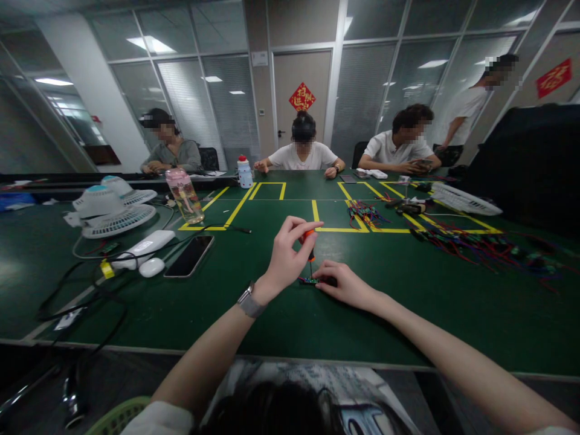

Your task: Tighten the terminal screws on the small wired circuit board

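At the far left edge of the green table (pixel 194 326), a blue object (pixel 16 201) is cut off by the frame and too blurred to name. Right of it, two white fans (pixel 118 220) overlap, the nearer hiding part of the farther. Tangled black cables (pixel 118 302) run off the near edge, beside a white elongated device (pixel 147 246), a rounded white case (pixel 151 267) and a smartphone (pixel 189 257) with a dark screen. A pink-lidded bottle (pixel 185 196) stands behind the phone.

In the middle, the left hand (pixel 287 257) has its grip closed around the handle of an orange-and-black screwdriver (pixel 311 256); the fingers cover much of the handle. The shaft points down, just below the left grip, to a small green circuit board (pixel 308 281) on the table. Whether the tip sits in a screw is too small to tell. The right hand (pixel 347 287) comes in from the right, its grip pinching the board's right end between thumb and fingertips, which hide that end. A dark shape under the palm is unclear.

Farther right lie bundles of coloured wires (pixel 489 244), their individual parts blurred together. A large black object (pixel 539 157) is cropped by the right edge.
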The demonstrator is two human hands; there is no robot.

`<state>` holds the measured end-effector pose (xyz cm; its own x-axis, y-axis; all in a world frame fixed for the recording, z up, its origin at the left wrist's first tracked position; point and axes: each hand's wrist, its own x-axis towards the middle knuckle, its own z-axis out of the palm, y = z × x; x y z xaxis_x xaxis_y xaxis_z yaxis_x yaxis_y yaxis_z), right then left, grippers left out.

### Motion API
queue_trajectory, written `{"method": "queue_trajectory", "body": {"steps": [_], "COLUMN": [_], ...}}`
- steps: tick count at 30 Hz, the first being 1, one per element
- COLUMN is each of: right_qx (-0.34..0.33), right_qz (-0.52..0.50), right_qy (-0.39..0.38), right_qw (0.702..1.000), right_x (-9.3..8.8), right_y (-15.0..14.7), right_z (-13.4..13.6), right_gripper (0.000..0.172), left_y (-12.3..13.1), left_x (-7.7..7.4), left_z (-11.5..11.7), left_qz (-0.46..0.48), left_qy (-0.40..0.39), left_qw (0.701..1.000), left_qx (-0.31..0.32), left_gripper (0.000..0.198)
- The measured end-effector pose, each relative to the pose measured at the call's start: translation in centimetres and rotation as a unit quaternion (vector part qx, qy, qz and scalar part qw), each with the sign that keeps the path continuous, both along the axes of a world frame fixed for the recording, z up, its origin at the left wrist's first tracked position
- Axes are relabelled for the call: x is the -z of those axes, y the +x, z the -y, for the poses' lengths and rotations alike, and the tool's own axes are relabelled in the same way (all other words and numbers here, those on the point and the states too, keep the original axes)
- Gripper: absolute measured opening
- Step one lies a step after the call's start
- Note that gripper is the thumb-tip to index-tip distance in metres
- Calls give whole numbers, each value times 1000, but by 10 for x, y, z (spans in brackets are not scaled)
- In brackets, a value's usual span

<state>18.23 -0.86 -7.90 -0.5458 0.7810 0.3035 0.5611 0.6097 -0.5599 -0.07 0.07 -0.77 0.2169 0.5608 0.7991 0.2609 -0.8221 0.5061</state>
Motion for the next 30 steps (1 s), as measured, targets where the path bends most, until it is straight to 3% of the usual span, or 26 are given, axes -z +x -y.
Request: {"method": "queue_trajectory", "body": {"steps": [3, 8, 14, 19, 24, 28, 30], "right_qx": [2, -2, -3, -1, -2, -5, -9], "right_qz": [-3, -4, -6, -5, -2, -8, -10], "right_qy": [-2, -1, 5, 4, 10, 3, 4], "right_qw": [1000, 1000, 1000, 1000, 1000, 1000, 1000], "right_x": [0, -2, 1, 0, 0, 1, 1], "right_y": [0, 0, 1, 0, 0, 1, 1], "right_z": [0, 0, -1, 0, 0, -1, -1], "right_gripper": [17, 17, 16, 17, 15, 15, 15], "left_y": [-1, -2, 0, 0, 0, 1, 2], "left_x": [0, 0, 2, 4, 3, 3, 4], "left_z": [-2, -4, -5, -7, -6, -5, -5], "left_qz": [0, -1, 14, 22, 28, 51, 71], "left_qy": [-11, -53, -54, -73, -56, -105, -119], "left_qw": [1000, 996, 998, 993, 997, 986, 983], "left_qx": [-3, 77, 28, 88, 36, 115, 122], "left_gripper": [23, 35, 26, 36, 24, 32, 31]}}
